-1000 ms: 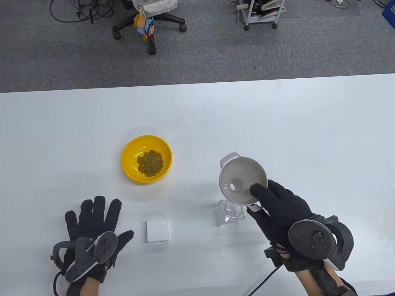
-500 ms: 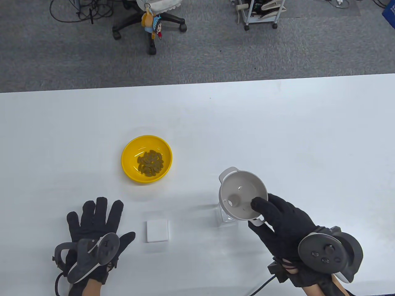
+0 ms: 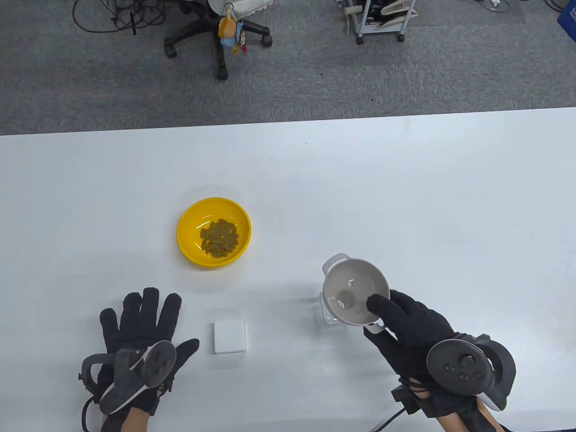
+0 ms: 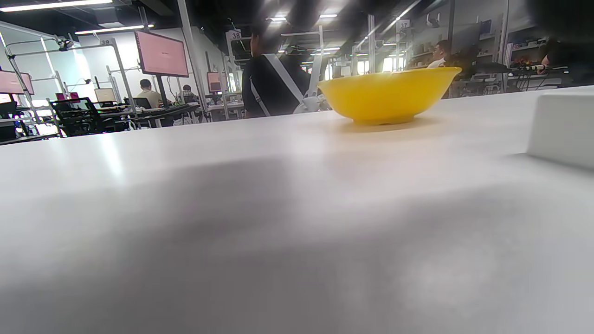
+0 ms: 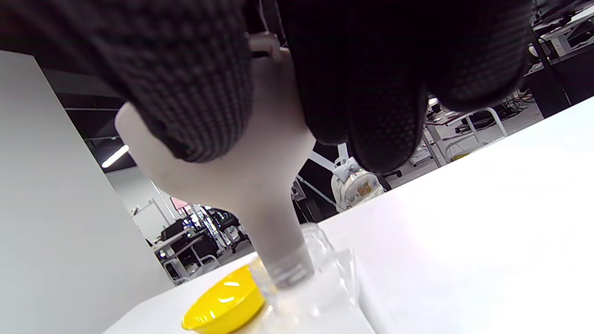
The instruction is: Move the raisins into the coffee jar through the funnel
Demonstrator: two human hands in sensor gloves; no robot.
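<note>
A yellow bowl with raisins stands on the white table; it also shows in the left wrist view and the right wrist view. My right hand grips the rim of a grey funnel. The funnel's spout sits in the mouth of the clear jar, which is mostly hidden under the funnel in the table view. My left hand rests flat and empty on the table, fingers spread.
A small white square lid lies between my hands; its edge shows in the left wrist view. An office chair and a cart stand on the floor beyond the table's far edge.
My right hand has brought the funnel down and toward me, and its spout has gone into the jar's mouth. My left hand has stayed nearly still.
</note>
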